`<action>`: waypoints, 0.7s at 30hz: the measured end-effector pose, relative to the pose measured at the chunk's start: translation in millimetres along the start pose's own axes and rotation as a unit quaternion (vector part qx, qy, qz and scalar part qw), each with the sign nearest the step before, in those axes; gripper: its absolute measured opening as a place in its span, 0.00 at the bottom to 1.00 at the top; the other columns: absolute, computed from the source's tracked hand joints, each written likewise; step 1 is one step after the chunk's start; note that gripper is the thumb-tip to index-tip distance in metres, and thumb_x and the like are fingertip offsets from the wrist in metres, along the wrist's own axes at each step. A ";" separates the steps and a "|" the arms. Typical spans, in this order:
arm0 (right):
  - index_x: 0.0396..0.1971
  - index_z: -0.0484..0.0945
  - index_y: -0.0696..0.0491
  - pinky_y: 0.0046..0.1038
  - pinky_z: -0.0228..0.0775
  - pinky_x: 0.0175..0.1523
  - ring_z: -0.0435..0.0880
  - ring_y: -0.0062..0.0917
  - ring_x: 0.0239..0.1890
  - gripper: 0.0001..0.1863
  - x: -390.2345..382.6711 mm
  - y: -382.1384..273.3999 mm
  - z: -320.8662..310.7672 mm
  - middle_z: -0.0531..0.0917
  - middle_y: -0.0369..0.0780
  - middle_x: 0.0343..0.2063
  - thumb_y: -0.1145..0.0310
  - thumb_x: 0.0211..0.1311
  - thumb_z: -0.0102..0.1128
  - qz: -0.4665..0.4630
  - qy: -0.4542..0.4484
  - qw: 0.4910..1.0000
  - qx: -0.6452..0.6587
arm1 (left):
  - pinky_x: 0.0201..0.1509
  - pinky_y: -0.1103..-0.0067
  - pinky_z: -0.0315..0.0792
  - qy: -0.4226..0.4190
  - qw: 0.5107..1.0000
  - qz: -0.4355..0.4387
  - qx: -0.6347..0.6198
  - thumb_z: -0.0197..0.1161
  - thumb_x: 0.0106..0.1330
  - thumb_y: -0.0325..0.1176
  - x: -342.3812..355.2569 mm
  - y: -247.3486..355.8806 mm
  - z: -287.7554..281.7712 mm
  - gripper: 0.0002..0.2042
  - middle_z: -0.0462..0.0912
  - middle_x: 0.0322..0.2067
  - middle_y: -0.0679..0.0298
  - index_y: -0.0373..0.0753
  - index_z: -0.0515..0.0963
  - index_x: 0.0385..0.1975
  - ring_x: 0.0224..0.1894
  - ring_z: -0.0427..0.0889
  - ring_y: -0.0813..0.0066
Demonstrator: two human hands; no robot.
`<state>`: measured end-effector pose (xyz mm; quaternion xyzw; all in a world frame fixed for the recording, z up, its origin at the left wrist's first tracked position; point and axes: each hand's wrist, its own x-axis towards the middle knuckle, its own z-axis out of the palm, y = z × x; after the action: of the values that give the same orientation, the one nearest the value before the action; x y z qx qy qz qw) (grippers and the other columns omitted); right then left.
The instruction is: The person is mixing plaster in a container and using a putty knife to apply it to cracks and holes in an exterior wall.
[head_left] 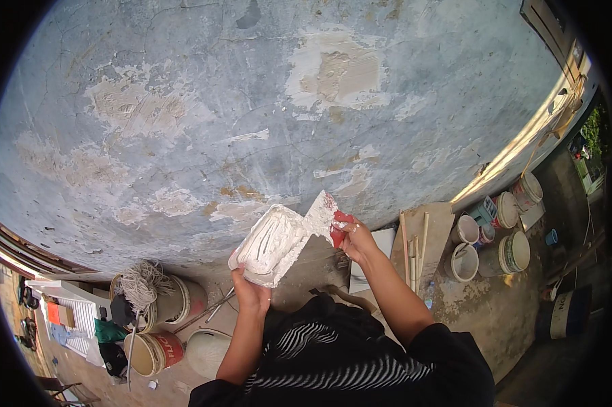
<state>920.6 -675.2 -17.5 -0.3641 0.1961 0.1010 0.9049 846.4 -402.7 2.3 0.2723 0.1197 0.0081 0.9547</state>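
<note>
My left hand (253, 293) is closed on the near edge of a shallow rectangular tray (234, 260) heaped with white filler paste (271, 243). In my right hand (357, 243) is the red handle of a putty knife (317, 216), its wide blade coated with white paste. The blade's left edge meets or overlaps the tray's right side; I cannot tell if they touch. Beyond both hands rises a blue-grey wall (218, 88) with several pale filled patches (340, 71), some smooth, some rough.
At the left stand a mop head (143, 286), a red-labelled bucket (153, 353) and a white louvred piece (72, 315). Several buckets (465, 263) stand at the right beside a board (428, 234) with thin sticks on it. A dark drum (565, 313) is farther right.
</note>
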 end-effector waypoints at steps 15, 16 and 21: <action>0.51 0.71 0.50 0.42 0.81 0.45 0.82 0.31 0.42 0.15 63.4 122.8 -132.3 0.80 0.39 0.43 0.77 0.67 0.50 0.089 0.264 0.961 -0.003 | 0.69 0.61 0.65 0.105 0.992 0.035 0.065 0.48 0.67 0.46 -21.7 37.2 -48.7 0.31 0.66 0.67 0.57 0.38 0.60 0.68 0.68 0.67 0.58; 0.52 0.71 0.49 0.44 0.81 0.45 0.82 0.31 0.41 0.14 72.7 134.3 -134.4 0.80 0.39 0.43 0.76 0.67 0.49 0.106 0.278 0.955 0.009 | 0.70 0.61 0.65 0.113 0.990 0.040 0.068 0.49 0.66 0.45 -24.5 40.6 -47.4 0.31 0.66 0.67 0.57 0.38 0.60 0.68 0.68 0.67 0.58; 0.55 0.68 0.50 0.39 0.83 0.36 0.84 0.32 0.39 0.16 132.0 168.2 -139.4 0.79 0.40 0.44 0.70 0.70 0.43 0.075 0.277 0.957 0.054 | 0.68 0.62 0.66 0.132 0.986 0.049 0.090 0.49 0.66 0.45 -28.4 49.1 -49.8 0.31 0.66 0.67 0.56 0.37 0.60 0.68 0.67 0.68 0.58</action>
<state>945.8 -647.1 -269.9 -0.3131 0.4707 0.0531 0.8232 809.7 -337.3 -6.7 0.3593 0.2313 0.0798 0.9006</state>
